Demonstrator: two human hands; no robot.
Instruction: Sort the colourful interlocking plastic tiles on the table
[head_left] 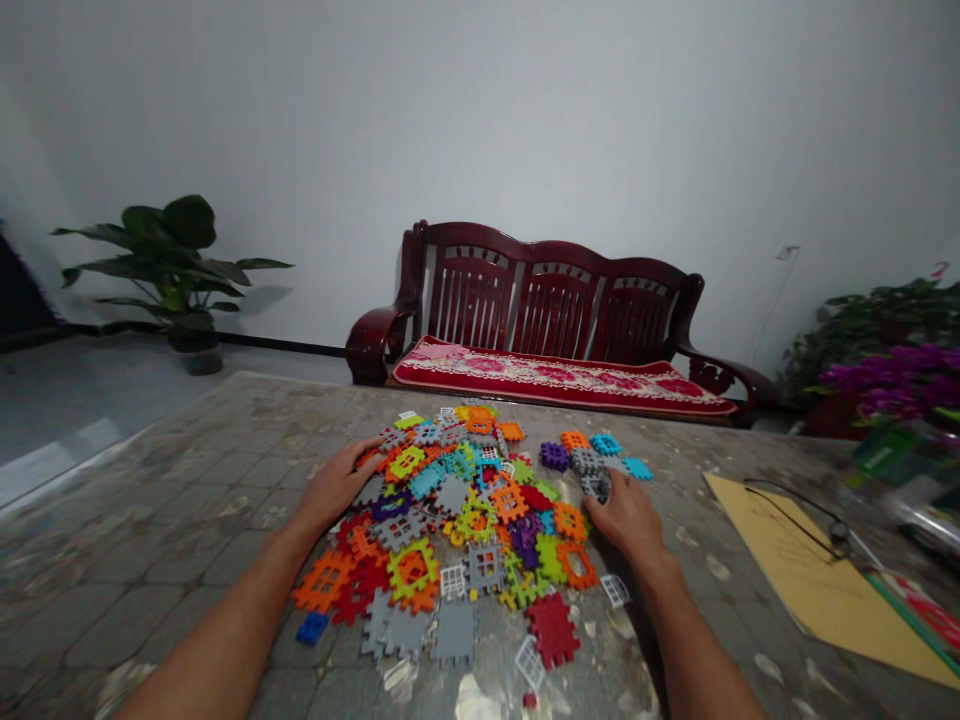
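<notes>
A heap of colourful interlocking plastic building panels [453, 496] is spread over the table in front of me. My left hand [343, 484] rests at the heap's left edge, thumb and fingers apart beside orange and grey pieces; it appears to hold nothing. To the right of the heap, my right hand [627, 512] has its fingers closed on a grey panel [596, 486], partly hidden by the hand. Just beyond it lie another grey panel [586, 461], a purple panel [555, 456], an orange panel [574, 440] and blue panels [606, 444].
The tabletop [187, 520] has a grey tile pattern. Glasses [836, 540] lie on a yellow envelope [810, 580] at the right, near purple flowers [896, 378]. A wooden bench [559, 290] stands behind the table, and a potted plant [176, 270] at the far left.
</notes>
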